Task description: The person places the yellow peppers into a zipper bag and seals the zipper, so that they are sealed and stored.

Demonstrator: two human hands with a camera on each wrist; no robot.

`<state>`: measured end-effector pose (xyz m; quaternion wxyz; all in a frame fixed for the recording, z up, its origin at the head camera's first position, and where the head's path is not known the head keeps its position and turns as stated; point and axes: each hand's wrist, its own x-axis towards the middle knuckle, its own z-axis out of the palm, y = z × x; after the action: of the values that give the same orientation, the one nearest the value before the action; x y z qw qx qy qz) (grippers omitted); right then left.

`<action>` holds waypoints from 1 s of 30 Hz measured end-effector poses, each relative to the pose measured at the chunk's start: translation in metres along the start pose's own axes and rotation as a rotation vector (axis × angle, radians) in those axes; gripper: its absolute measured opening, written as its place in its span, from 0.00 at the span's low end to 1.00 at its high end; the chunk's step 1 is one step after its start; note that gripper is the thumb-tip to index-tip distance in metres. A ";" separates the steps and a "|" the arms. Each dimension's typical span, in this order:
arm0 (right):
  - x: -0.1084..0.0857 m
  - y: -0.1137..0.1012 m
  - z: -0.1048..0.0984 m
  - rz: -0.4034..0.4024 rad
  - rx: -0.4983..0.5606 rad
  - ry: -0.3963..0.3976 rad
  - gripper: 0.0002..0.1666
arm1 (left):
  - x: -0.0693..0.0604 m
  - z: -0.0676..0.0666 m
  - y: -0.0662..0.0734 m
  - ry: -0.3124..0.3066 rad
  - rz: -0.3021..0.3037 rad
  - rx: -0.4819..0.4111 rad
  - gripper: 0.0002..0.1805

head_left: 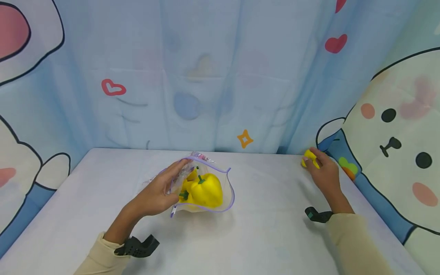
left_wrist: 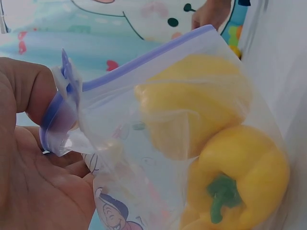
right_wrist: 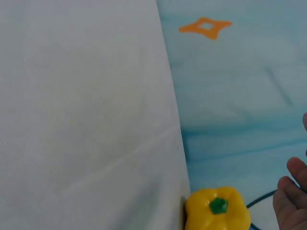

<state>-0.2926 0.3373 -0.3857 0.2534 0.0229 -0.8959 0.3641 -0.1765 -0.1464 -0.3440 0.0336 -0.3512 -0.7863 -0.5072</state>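
My left hand point(head_left: 154, 195) grips the edge of a clear zip bag point(head_left: 227, 185) with a purple rim, thumb and fingers at its left side. Yellow bell peppers point(head_left: 210, 191) with green stems lie inside the bag. In the left wrist view the hand point(left_wrist: 45, 187) holds the bag's purple rim point(left_wrist: 144, 58), beside the peppers point(left_wrist: 261, 167). At the table's far right, my right hand point(head_left: 324, 176) is over another yellow pepper point(head_left: 310, 155). The right wrist view shows a gap between its extended fingers point(right_wrist: 291, 203) and that pepper point(right_wrist: 236, 216); its thumb is hidden.
A white table point(head_left: 261, 229) lies under both hands. Behind it hangs a light blue curtain point(head_left: 216, 76) with printed hearts, and a printed white character point(head_left: 405, 152) is at the right. Each wrist wears a black mount point(head_left: 139, 247).
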 end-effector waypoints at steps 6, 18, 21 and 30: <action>0.009 0.019 -0.006 0.120 0.024 0.076 0.35 | 0.000 0.000 -0.001 0.002 0.003 -0.036 0.47; 0.012 0.042 -0.009 0.317 0.008 0.004 0.47 | 0.000 0.000 -0.001 0.010 0.004 -0.043 0.47; 0.012 0.047 -0.010 0.358 0.020 -0.026 0.52 | 0.000 0.000 -0.001 0.009 0.005 -0.040 0.47; 0.017 0.059 -0.010 0.431 0.041 -0.173 0.61 | 0.001 0.000 0.000 0.003 -0.011 -0.061 0.47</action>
<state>-0.3167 0.3899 -0.4093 0.0916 -0.1326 -0.8909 0.4246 -0.1772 -0.1464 -0.3441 0.0211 -0.3470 -0.7722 -0.5318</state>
